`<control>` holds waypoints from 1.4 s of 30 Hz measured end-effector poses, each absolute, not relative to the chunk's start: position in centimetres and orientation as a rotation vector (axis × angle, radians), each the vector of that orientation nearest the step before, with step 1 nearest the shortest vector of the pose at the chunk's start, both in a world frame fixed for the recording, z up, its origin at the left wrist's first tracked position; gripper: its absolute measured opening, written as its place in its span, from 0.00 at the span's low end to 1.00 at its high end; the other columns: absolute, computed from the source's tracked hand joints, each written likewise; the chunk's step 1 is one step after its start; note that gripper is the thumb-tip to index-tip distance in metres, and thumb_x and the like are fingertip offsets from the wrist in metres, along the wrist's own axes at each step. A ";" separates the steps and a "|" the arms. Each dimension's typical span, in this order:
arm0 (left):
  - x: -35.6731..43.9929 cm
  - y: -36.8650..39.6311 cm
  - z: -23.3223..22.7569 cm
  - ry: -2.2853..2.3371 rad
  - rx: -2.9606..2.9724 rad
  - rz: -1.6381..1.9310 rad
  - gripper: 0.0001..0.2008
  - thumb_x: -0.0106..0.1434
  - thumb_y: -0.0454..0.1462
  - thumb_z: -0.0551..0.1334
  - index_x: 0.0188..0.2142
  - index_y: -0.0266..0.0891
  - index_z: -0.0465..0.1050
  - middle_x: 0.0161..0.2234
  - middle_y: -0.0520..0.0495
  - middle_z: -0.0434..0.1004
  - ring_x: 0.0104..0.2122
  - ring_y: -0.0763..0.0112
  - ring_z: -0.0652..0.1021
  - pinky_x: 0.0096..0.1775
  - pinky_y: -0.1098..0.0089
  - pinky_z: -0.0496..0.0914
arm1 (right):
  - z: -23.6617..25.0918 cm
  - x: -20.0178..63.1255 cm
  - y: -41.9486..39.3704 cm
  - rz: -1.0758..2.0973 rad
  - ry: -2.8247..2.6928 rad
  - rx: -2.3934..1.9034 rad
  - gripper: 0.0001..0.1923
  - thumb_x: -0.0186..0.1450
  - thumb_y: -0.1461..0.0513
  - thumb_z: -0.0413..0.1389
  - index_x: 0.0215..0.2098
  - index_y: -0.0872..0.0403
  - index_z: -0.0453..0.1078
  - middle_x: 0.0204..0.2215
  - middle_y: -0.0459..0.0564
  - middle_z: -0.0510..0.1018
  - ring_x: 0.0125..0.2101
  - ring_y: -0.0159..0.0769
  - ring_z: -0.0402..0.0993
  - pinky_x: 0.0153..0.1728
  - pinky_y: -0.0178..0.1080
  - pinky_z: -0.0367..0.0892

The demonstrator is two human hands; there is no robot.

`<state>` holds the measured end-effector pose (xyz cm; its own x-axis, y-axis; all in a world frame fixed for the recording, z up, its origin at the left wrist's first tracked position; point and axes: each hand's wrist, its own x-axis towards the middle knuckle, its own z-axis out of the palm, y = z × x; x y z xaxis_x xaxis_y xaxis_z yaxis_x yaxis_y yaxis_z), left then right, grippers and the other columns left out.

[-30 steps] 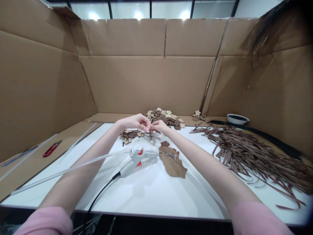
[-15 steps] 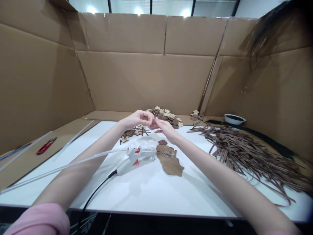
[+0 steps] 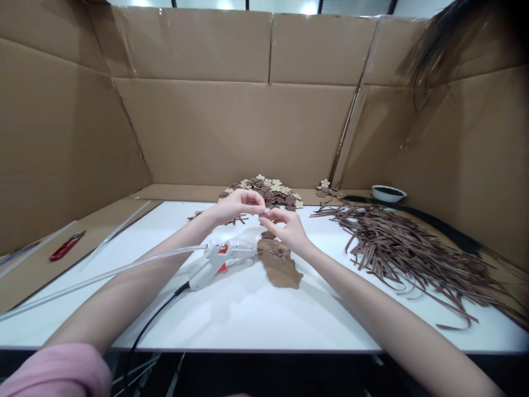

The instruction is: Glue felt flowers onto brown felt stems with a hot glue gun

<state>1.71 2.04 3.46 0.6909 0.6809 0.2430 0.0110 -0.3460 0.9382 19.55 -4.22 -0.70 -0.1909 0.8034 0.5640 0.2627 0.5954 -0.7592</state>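
My left hand (image 3: pixel 243 204) and my right hand (image 3: pixel 287 226) meet fingertip to fingertip above the middle of the white board. Both are pinched closed; whatever lies between the fingertips is too small to make out. Just below my right hand is a ragged brown piece (image 3: pixel 281 268) with shiny, glue-like patches near its top, and a small dark brown flower (image 3: pixel 268 235) at its upper edge. A white glue gun (image 3: pixel 219 256) with an orange trigger lies to its left, nozzle toward it, a long clear glue stick (image 3: pixel 124 270) sticking out of its back.
Behind my hands is a heap of brown and cream flower cutouts (image 3: pixel 275 190). Brown strips (image 3: pixel 405 248) spread across the right side, near a white bowl (image 3: pixel 388 193) with dark contents. Red-handled cutters (image 3: pixel 66 246) lie at left. Cardboard walls (image 3: pixel 231 127) surround the board (image 3: pixel 231 325).
My hands have shifted; the right one has come lower, nearer the brown piece, with fingers more bent. The whole view has tilted slightly. The glue gun and brown piece stay put on the board.
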 end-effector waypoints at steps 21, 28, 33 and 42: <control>1.6 2.2 3.1 0.541 1.748 0.781 0.16 0.53 0.36 0.70 0.39 0.33 0.70 0.26 0.48 0.79 0.25 0.74 0.78 0.32 0.73 0.73 | -1.1 20.8 -3.5 0.286 -1.799 -0.843 0.06 0.63 0.60 0.57 0.31 0.53 0.75 0.29 0.48 0.80 0.30 0.36 0.75 0.33 0.37 0.68; 1.7 1.7 3.4 0.591 1.728 0.798 0.16 0.51 0.35 0.71 0.38 0.33 0.70 0.24 0.50 0.78 0.24 0.74 0.78 0.31 0.74 0.72 | -1.1 21.0 -3.3 0.377 -1.773 -0.844 0.09 0.64 0.58 0.55 0.31 0.54 0.74 0.28 0.48 0.79 0.29 0.35 0.74 0.32 0.36 0.67; 1.8 1.4 3.8 0.614 1.731 0.780 0.16 0.51 0.34 0.71 0.37 0.32 0.70 0.24 0.50 0.78 0.23 0.75 0.77 0.30 0.74 0.72 | -0.9 20.9 -3.5 0.347 -1.739 -0.821 0.08 0.64 0.59 0.55 0.31 0.54 0.73 0.28 0.48 0.78 0.29 0.34 0.74 0.33 0.36 0.67; 1.7 1.7 3.5 0.574 1.737 0.746 0.15 0.51 0.35 0.71 0.37 0.32 0.71 0.25 0.48 0.78 0.24 0.75 0.77 0.31 0.73 0.73 | -0.5 20.9 -3.8 0.315 -1.789 -0.812 0.09 0.62 0.55 0.58 0.30 0.53 0.71 0.29 0.49 0.77 0.31 0.36 0.73 0.34 0.38 0.68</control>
